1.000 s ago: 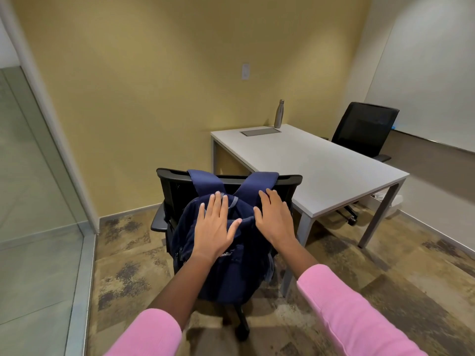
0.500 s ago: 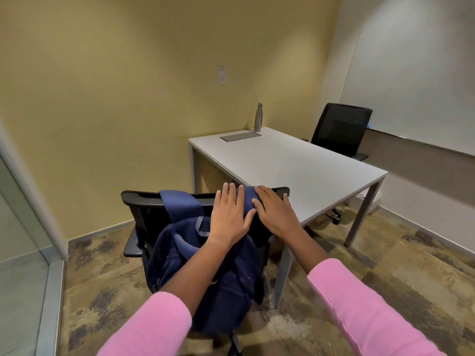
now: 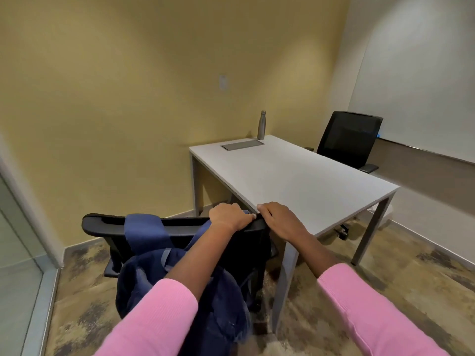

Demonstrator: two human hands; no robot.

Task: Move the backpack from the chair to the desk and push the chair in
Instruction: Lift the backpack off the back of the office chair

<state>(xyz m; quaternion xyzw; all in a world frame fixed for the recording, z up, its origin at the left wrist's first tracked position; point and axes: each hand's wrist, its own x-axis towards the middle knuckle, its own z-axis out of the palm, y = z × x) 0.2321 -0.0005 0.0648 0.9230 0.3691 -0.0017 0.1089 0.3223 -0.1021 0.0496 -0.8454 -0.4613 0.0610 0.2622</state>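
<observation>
A dark blue backpack (image 3: 144, 276) hangs on the back of a black office chair (image 3: 102, 223), its two straps looped over the top rail. The chair stands beside the near left corner of the white desk (image 3: 295, 176). My left hand (image 3: 228, 216) is curled over the right strap at the rail's right end. My right hand (image 3: 280, 220) lies next to it, fingers bent over the rail's right end, thumb tip touching the left hand. Whether it also holds the strap is hidden.
A steel bottle (image 3: 261, 125) and a grey inset panel (image 3: 243, 144) sit at the desk's far edge. A second black chair (image 3: 349, 138) stands behind the desk. A glass partition (image 3: 15, 253) is on the left and a whiteboard (image 3: 424, 73) on the right wall.
Both hands slid up from the backpack's body to the right strap at the chair's top rail and closed there. The view shifted nearer to the chair.
</observation>
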